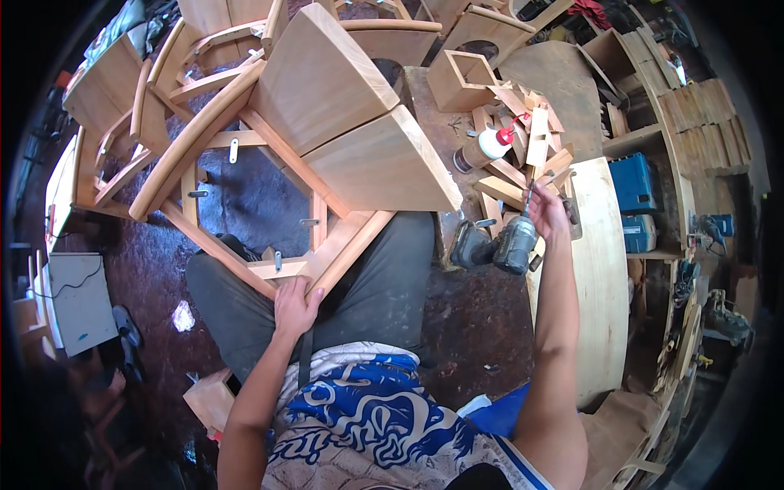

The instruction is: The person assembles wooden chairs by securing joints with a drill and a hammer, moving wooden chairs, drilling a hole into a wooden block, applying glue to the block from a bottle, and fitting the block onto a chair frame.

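Observation:
A pale wooden chair [347, 110] lies tipped over my lap, with its two-board panel upward and its curved rail [196, 139] to the left. My left hand [296, 309] is closed round the near corner of its frame. Small metal brackets [233, 150] are fixed inside the frame. On the right, a dark cordless drill [515, 245] has its battery [472, 245] toward the chair and its thin bit pointing away from me. The fingers of my right hand [550, 214] are closed at the chuck and bit; the palm is partly turned from view.
A bench [592, 175] on the right holds wood offcuts [510, 173], an open wooden box [461, 80] and a red-capped bottle [494, 143]. More wooden chairs [110, 90] crowd the far left. Shelving with blue cases [633, 184] stands right. A white panel [82, 302] stands left.

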Available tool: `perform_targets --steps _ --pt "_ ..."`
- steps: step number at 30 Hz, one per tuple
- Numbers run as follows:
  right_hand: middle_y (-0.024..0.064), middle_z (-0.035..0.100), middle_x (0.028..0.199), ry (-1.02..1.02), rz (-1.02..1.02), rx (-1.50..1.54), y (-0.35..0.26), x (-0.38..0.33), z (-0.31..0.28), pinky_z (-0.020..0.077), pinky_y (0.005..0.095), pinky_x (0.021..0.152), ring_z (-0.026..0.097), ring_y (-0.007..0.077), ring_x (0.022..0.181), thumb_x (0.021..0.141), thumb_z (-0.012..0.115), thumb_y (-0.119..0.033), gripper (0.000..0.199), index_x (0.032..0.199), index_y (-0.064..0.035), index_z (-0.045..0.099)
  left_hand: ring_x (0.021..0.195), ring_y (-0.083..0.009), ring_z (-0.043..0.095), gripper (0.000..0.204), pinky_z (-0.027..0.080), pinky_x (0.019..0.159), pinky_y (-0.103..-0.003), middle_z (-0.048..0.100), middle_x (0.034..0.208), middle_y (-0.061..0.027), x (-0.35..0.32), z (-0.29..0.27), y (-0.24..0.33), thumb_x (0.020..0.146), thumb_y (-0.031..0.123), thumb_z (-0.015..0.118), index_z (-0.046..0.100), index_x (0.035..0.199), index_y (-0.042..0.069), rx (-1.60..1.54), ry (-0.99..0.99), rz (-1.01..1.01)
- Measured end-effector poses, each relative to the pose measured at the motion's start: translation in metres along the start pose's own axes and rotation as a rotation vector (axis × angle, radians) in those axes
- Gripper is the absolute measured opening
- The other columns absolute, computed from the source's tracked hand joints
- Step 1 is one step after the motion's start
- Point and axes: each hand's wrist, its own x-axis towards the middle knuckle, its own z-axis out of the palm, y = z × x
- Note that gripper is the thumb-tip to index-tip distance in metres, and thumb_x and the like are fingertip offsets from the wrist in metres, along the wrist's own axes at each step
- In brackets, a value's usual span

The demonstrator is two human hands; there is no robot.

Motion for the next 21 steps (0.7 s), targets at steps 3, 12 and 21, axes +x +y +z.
perform_targets --steps 3,12,21 --pt "0.0144 0.069 0.115 0.165 -0.183 -0.026 0.046 -0.034 -0.002 0.0558 0.0276 0.082 0.067 0.0176 0.093 0.098 0.053 -0.013 0.040 0.134 0.0022 0.056 0.101 -0.0348 0.060 0.034 0.044 0.091 -0.045 0.064 0.105 -0.0139 -0.005 -0.004 -0.003 0.092 0.036 0.064 0.061 0.108 0.005 -0.029 -0.024 -0.072" --pt "0.0110 0.065 0.117 0.462 -0.795 -0.407 0.181 -0.097 0.069 0.0520 0.0349 0.091 0.063 0.0216 0.098 0.082 0.081 -0.006 0.056 0.131 0.0042 0.056 0.129 -0.0361 0.050 0.072 0.038 0.107 -0.047 0.054 0.137 -0.0184 0.005 0.006 -0.002 0.096 0.061 0.047 0.049 0.140 0.005 0.098 -0.193 -0.002" --pt "0.0113 0.065 0.113 0.847 -0.737 -0.002 0.171 -0.103 0.104 0.0560 0.0406 0.088 0.064 0.0222 0.093 0.074 0.073 0.003 0.038 0.111 0.0045 0.063 0.115 -0.0401 0.060 0.061 0.048 0.099 -0.047 0.061 0.126 -0.0251 -0.025 -0.017 -0.004 0.101 0.047 0.048 0.049 0.132 -0.006 0.103 -0.375 -0.201"
